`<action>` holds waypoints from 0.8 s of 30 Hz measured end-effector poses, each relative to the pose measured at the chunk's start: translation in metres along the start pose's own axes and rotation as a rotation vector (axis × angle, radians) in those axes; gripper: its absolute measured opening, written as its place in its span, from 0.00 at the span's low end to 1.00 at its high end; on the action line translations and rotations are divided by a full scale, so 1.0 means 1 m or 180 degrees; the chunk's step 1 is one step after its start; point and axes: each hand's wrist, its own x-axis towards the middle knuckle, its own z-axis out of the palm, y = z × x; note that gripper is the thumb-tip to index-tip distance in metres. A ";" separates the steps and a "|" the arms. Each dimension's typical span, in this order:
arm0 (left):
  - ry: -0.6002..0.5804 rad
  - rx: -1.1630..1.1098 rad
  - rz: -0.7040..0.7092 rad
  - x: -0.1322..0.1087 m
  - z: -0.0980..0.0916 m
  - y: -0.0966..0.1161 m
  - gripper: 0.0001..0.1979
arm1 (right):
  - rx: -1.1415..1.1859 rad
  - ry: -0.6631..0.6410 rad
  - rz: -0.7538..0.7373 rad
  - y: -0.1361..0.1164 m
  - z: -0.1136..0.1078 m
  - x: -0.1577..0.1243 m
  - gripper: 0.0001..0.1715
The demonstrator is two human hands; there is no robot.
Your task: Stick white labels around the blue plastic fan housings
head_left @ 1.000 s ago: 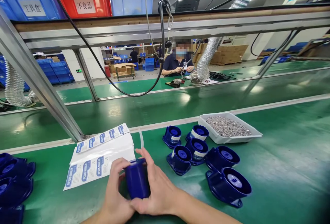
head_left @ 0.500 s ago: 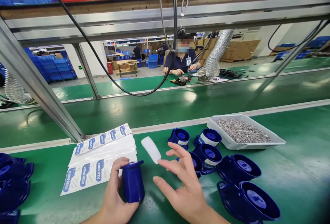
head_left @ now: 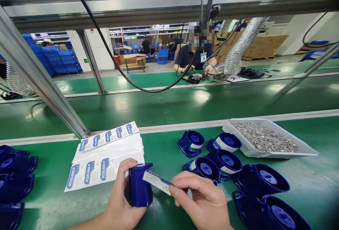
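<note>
My left hand (head_left: 122, 200) is wrapped round a dark blue plastic housing (head_left: 140, 187), cup-shaped with a flanged rim at the top, held over the bench. Between thumb and fingers of my right hand (head_left: 200, 196) is a sticker label (head_left: 157, 181), pinched at its right end. Its printed blue-and-white face is turned toward me, and its left end hangs in front of the housing's upper side. Whether label and housing touch, I cannot tell. Left of them lie label sheets (head_left: 106, 149) printed with several of the same labels.
Labelled blue housings (head_left: 224, 164) stand right of my hands, with more housings (head_left: 265, 179) beside them. Another group (head_left: 14, 184) sits at the left edge. A white tray (head_left: 254, 149) holds many small metal parts. A metal post (head_left: 60, 99) rises at left; a co-worker (head_left: 196, 52) sits across.
The label was loose with its white side showing near my open right fingers; now my right hand pinches it, printed side toward me, against or near the housing. The view has shifted slightly.
</note>
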 end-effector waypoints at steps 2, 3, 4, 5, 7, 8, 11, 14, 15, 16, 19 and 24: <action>-0.0041 -0.0023 -0.0100 -0.001 0.000 0.000 0.41 | 0.0062 -0.0064 0.0225 0.003 -0.001 -0.002 0.06; -0.0061 -0.0035 -0.0142 -0.002 0.000 0.000 0.41 | 0.0108 -0.0097 0.0446 0.003 -0.001 -0.003 0.07; -0.0072 -0.0050 -0.0171 -0.002 0.000 0.001 0.42 | 0.0167 -0.0110 0.0746 0.002 -0.001 -0.004 0.10; -0.0071 -0.0066 -0.0195 -0.003 0.000 0.000 0.42 | 0.0231 -0.0100 0.1084 0.001 0.000 -0.004 0.13; -0.0041 -0.0091 -0.0226 -0.003 0.000 0.000 0.42 | 0.0340 -0.0051 0.1713 -0.003 0.003 -0.003 0.20; -0.0016 -0.0096 -0.0241 -0.003 0.001 0.000 0.42 | 0.0379 -0.0013 0.1914 -0.004 0.005 -0.003 0.23; 0.0037 -0.0152 -0.0351 -0.001 0.002 0.001 0.41 | 0.0401 -0.0018 0.2077 -0.006 0.009 -0.004 0.27; 0.0005 -0.0320 -0.0522 0.002 0.003 0.003 0.40 | 0.0292 -0.0077 0.1960 -0.002 0.010 -0.007 0.27; -0.0013 -0.0382 -0.0578 0.002 0.003 0.004 0.40 | 0.0247 -0.0094 0.1901 0.000 0.009 -0.008 0.27; -0.0034 -0.0434 -0.0625 0.002 0.003 0.005 0.40 | 0.0208 -0.0110 0.1849 0.001 0.008 -0.008 0.26; -0.0073 -0.0497 -0.0659 0.003 0.002 0.007 0.39 | 0.0129 -0.0180 0.1766 0.004 0.007 -0.009 0.25; -0.0070 -0.0410 -0.0561 0.003 0.001 0.006 0.41 | 0.0057 -0.0293 0.1716 0.005 0.009 -0.009 0.24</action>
